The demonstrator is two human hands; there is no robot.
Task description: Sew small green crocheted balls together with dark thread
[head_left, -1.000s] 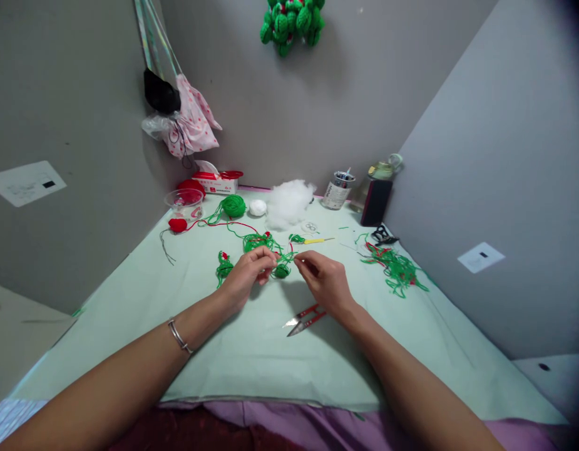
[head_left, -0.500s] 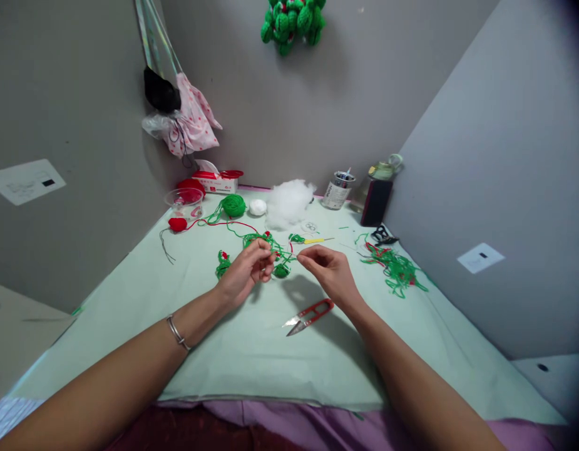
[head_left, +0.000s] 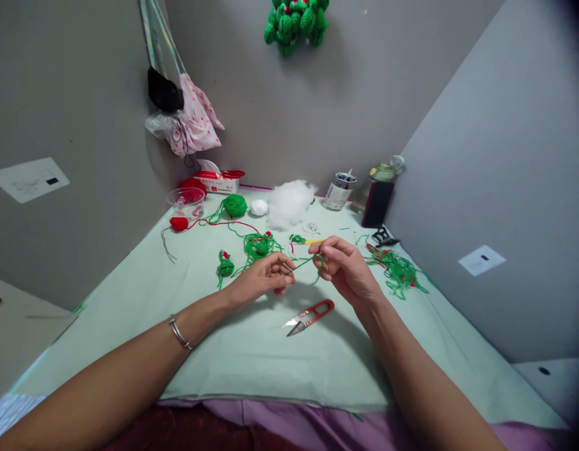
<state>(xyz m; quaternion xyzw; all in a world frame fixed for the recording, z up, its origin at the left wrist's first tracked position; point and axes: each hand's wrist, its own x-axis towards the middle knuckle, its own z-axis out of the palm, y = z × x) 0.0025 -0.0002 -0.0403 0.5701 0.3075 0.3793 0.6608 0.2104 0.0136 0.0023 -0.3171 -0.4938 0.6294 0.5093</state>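
Note:
A green strand of yarn [head_left: 302,264] is stretched between my two hands above the table. My left hand [head_left: 265,277] pinches one end, its fingers curled. Fingers closed on the other part of the strand, my right hand [head_left: 338,260] has a loop hanging below its fingertips. Just under the hands lie red-handled thread snips [head_left: 308,317]. Behind my left hand is a tangle of green yarn [head_left: 258,245], and a small green and red knitted piece [head_left: 225,266] lies to its left. A yellow crochet hook [head_left: 313,241] is partly hidden behind my right hand.
Farther back are a green yarn ball [head_left: 235,205], white stuffing [head_left: 292,203], a pen can [head_left: 340,191] and a dark phone [head_left: 377,203]. Loose yarn scraps [head_left: 402,272] and black scissors [head_left: 384,237] lie right. A clear bowl [head_left: 188,203] stands at the back left.
Both hands have shifted right and slightly nearer. The green strand now shows between them, with a loop at my right hand. The green tangle is less covered.

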